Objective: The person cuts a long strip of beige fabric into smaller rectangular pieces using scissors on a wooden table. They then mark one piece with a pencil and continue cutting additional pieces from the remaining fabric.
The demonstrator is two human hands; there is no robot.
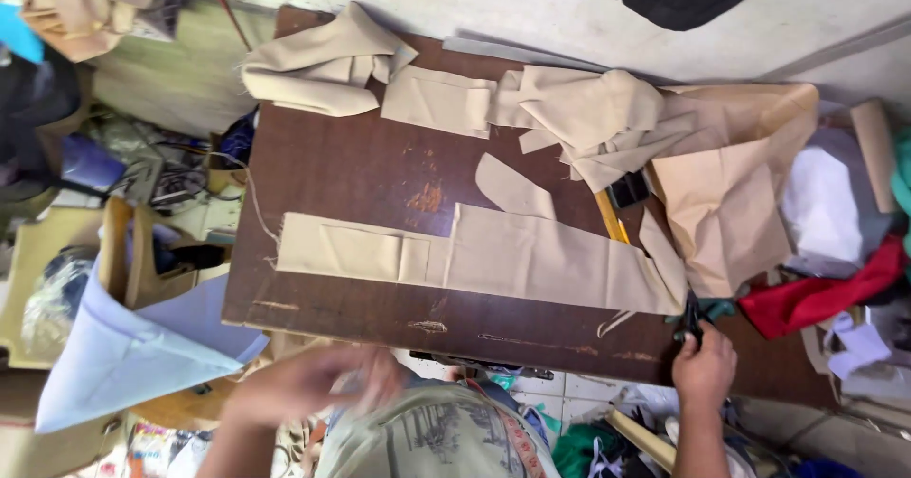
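A long strip of beige fabric (493, 260) lies flat across the dark brown table (351, 174). My right hand (703, 365) rests at the table's front right edge, closed around dark-handled scissors (693, 318) whose tip touches the strip's right end. My left hand (308, 383) is blurred, below the table's front edge near my lap, with fingers spread and nothing in it. A small curved beige piece (512, 188) lies just behind the strip.
More beige pieces (569, 108) are heaped along the table's back edge, with brown paper (731, 184) at the right. A yellow ruler (610, 217) pokes out there. Red cloth (816, 298) lies right of the table, light blue fabric (133, 345) at the left.
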